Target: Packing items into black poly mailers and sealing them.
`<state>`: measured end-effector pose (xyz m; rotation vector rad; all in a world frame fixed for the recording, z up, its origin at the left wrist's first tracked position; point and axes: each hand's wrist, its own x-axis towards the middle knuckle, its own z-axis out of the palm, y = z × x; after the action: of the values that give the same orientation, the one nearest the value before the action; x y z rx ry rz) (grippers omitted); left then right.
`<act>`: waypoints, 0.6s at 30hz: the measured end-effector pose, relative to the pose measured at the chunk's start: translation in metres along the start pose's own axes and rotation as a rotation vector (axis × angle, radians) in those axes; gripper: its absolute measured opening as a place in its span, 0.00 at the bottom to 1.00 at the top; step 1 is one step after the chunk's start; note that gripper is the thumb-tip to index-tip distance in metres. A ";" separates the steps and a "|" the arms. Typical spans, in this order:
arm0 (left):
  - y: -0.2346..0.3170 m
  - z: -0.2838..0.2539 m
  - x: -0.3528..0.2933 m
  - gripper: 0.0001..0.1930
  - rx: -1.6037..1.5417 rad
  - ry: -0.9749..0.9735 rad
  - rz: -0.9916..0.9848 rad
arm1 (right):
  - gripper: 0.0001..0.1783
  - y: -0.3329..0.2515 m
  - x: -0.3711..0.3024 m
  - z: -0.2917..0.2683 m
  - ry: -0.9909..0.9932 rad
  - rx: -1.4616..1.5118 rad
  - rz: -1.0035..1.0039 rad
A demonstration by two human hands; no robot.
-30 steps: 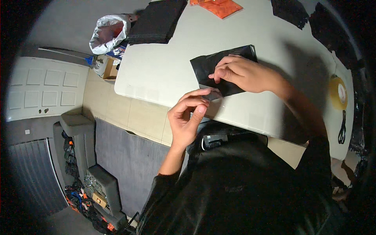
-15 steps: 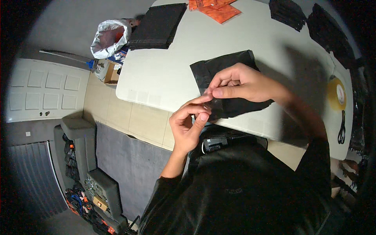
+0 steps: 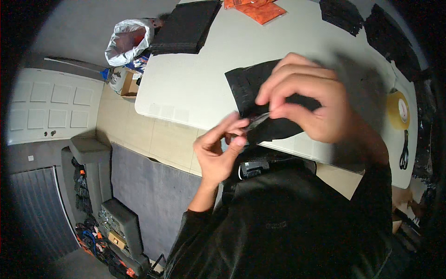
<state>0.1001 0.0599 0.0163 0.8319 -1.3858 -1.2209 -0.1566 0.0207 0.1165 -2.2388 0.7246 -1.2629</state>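
A thin, clear strip of film point(image 3: 259, 122) stretches between my two hands, close to the table's near edge. My right hand point(image 3: 309, 95) pinches its upper end between thumb and fingers. At the other end, my left hand point(image 3: 218, 151) is closed with thumb and fingertips together on the strip; exactly how it grips is partly hidden. Beneath both hands a flat black packet point(image 3: 248, 81) lies on the white table point(image 3: 186, 93), partly covered by my right hand.
At the table's right side are a roll of yellowish tape point(image 3: 398, 110) and black-handled scissors point(image 3: 404, 151). Black stacks point(image 3: 186, 28) point(image 3: 341, 17) and orange packets point(image 3: 262, 11) lie along the far side. A lined bin point(image 3: 127, 44) and cardboard box point(image 3: 131, 83) stand beyond the left edge.
My right hand has moved right and turned, drawing away from my left hand. The clear strip now shows stretched between them. My left hand has shifted slightly left.
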 end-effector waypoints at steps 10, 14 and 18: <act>0.001 -0.027 0.015 0.33 0.892 -0.426 0.400 | 0.21 -0.014 -0.021 -0.037 -0.041 -0.186 0.138; -0.015 -0.028 0.012 0.27 0.912 -0.512 0.499 | 0.27 -0.018 -0.029 -0.036 -0.362 -0.418 0.210; -0.016 -0.023 0.018 0.23 0.921 -0.524 0.470 | 0.25 -0.012 -0.033 -0.044 -0.297 -0.458 0.134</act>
<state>0.1173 0.0343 0.0036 0.7209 -2.4804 -0.3896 -0.2065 0.0452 0.1239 -2.6053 1.1093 -0.7266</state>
